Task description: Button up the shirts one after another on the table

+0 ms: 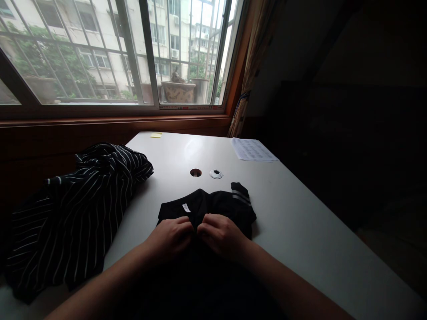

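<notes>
A black garment [223,204] with a collar-like fold, a small white label and two grey stripes on one end lies on the white table [300,222] in front of me. My left hand [176,235] is closed on its cloth just below the label. Close beside it, my right hand [220,235] also grips the cloth, knuckles up, with a narrow gap between the two hands. The fingertips of both are tucked out of sight. Below the hands the cloth merges into dark shadow, so its lower edge cannot be made out.
At the left, a black-and-white striped garment [96,200] hangs over the table's edge. Farther back are a round cable hole [195,173], its white ring cover [216,174], printed sheets [254,149] and a yellow sticky note [156,135]. A barred window [153,53] stands behind.
</notes>
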A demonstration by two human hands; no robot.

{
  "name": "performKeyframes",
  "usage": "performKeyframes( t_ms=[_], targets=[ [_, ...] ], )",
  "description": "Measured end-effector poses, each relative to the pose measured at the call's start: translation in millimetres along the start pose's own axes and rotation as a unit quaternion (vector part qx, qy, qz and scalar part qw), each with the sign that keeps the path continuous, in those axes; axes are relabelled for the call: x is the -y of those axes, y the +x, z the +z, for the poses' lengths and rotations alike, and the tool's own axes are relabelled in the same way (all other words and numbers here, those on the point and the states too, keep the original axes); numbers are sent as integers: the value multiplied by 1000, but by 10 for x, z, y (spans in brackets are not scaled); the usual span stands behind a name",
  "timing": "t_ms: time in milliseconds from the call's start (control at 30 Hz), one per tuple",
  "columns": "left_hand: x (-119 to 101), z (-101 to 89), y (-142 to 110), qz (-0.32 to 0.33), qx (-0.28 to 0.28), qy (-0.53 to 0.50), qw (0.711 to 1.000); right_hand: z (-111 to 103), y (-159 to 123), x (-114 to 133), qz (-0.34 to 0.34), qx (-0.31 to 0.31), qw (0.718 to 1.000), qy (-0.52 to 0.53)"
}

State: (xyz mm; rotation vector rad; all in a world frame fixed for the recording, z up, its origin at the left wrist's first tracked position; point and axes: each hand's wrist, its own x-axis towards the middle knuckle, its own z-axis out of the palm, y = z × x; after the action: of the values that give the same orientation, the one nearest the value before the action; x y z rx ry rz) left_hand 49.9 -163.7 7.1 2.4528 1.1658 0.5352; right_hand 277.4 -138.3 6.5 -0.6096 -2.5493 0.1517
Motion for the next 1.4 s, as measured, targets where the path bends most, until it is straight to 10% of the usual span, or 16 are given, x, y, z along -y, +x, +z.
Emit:
performKeyframes(
  t_ms=[1400],
  targets=[
    [46,-79,8,0,-58,-181,982,-35,-33,-61,4,-96,995,-28]
  ],
)
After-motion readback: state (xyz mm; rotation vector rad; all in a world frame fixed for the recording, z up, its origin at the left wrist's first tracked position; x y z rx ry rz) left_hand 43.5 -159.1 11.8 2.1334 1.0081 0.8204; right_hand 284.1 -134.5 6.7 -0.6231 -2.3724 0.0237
